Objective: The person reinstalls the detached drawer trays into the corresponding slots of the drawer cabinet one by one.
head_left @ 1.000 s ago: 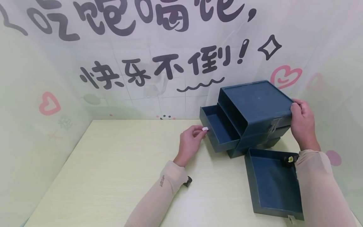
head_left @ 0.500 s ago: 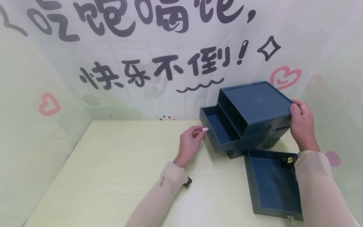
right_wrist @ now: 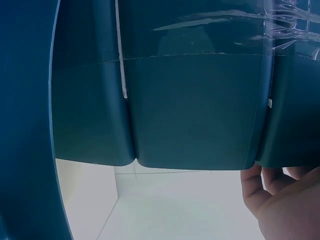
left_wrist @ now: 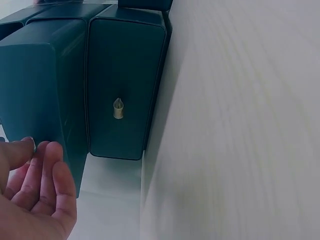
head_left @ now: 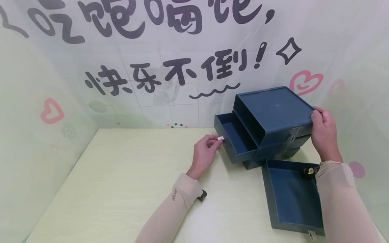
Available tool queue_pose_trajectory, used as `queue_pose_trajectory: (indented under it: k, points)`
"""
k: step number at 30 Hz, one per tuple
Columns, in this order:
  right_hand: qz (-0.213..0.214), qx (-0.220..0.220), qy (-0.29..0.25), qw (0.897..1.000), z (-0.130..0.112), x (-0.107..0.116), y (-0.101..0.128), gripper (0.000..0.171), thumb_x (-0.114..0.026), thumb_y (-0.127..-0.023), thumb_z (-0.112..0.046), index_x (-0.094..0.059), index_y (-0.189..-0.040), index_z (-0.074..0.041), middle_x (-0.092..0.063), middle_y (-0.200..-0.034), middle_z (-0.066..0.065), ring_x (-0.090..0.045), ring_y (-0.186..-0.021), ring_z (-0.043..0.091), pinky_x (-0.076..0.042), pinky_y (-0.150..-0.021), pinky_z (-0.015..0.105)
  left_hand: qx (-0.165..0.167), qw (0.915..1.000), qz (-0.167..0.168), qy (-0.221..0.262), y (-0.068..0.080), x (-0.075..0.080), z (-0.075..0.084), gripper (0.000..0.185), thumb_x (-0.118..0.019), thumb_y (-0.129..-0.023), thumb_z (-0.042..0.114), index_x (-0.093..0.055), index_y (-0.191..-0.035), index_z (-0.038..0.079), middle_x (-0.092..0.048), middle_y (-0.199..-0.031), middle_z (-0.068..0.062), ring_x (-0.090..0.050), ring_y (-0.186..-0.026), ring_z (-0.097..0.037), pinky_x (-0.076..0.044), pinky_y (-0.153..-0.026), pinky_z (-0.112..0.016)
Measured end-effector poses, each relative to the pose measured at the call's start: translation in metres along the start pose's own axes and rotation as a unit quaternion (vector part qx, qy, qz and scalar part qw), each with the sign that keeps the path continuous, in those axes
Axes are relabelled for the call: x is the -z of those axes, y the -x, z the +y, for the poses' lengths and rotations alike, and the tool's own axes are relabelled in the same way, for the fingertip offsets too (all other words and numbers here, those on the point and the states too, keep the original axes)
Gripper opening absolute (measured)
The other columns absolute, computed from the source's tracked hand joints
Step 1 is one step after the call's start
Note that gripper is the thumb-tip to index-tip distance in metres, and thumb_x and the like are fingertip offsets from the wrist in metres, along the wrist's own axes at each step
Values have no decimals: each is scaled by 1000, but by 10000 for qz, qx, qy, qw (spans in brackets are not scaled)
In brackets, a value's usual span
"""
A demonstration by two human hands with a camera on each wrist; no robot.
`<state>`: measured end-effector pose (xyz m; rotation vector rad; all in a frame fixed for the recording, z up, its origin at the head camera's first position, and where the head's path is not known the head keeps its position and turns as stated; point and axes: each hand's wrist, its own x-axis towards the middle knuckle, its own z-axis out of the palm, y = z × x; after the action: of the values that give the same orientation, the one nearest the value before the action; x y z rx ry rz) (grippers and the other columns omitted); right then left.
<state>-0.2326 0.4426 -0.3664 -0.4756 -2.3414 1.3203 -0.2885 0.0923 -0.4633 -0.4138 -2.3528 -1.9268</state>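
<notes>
Almost nothing has changed over the last second: the left hand (head_left: 205,153) still pinches the small white knob (head_left: 220,138) of the pulled-out middle drawer (head_left: 235,138), which has not slid. The right hand (head_left: 323,133) stays curled round the far right edge of the blue drawer cabinet (head_left: 275,114), steadying it. A removed drawer (head_left: 291,197) lies on the surface (head_left: 121,182) nearer, so the pull looks paused.

"快乐不倒!" on backdrop (head_left: 60,67)

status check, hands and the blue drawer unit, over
Left hand pinches white knob of the half-open middle drawer. Right hand grips the drawer unit at its back edge. Removed drawer lies in front on the table.
</notes>
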Motion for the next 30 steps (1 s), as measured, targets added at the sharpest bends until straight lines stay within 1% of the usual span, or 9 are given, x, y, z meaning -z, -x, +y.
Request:
queue_pose_trajectory:
  k: [6,11,14,21,27,30]
  points:
    - [-17,-20,-4,10000,-1,1,0,56,-24,-107,-46,-36,-158,-26,-35,-164,8,-36,-139,18,-29,-120,41,6,10000,-43,-33,0,-1,3,20,-72,-96,20,-72,-114,10,-80,-100,-8,-76,-84,-18,-56,-74,-26]
    - [1,6,-20,10000,-1,1,0,56,-25,-107,-46,-37,-157,-25,-36,-162,8,-37,-137,16,-29,-119,40,-26,10000,-64,-39,0,-2,1,21,-71,-97,20,-72,-115,10,-80,-101,-9,-76,-85,-19,-55,-72,-23]
    - [20,11,-29,10000,-1,1,0,56,-25,-107,-46,-38,-157,-25,-37,-161,8,-37,-136,15,-30,-118,39,-31,10000,-68,26,0,-3,1,22,-71,-97,20,-71,-116,9,-80,-102,-11,-76,-86,-22,-54,-72,-22]
    - [47,23,-21,10000,0,0,0,55,-25,-107,-46,-39,-156,-25,-38,-158,8,-38,-133,13,-31,-117,38,129,9995,-58,281,1,-4,1,25,-72,-97,22,-68,-118,10,-80,-104,-9,-77,-91,-31,-54,-72,-20]
    - [46,34,-47,10000,0,0,1,55,-25,-107,-46,-39,-156,-25,-38,-158,8,-38,-133,13,-31,-116,38,226,9984,-103,507,2,-4,1,23,-68,-99,20,-66,-119,8,-80,-108,-9,-76,-89,-28,-56,-75,-20]
    - [57,41,-78,9999,0,0,1,55,-26,-107,-45,-39,-156,-25,-39,-157,7,-39,-131,12,-32,-115,36,306,9979,-128,556,2,-4,2,22,-67,-100,20,-65,-119,8,-79,-109,-9,-76,-89,-27,-57,-76,-23]
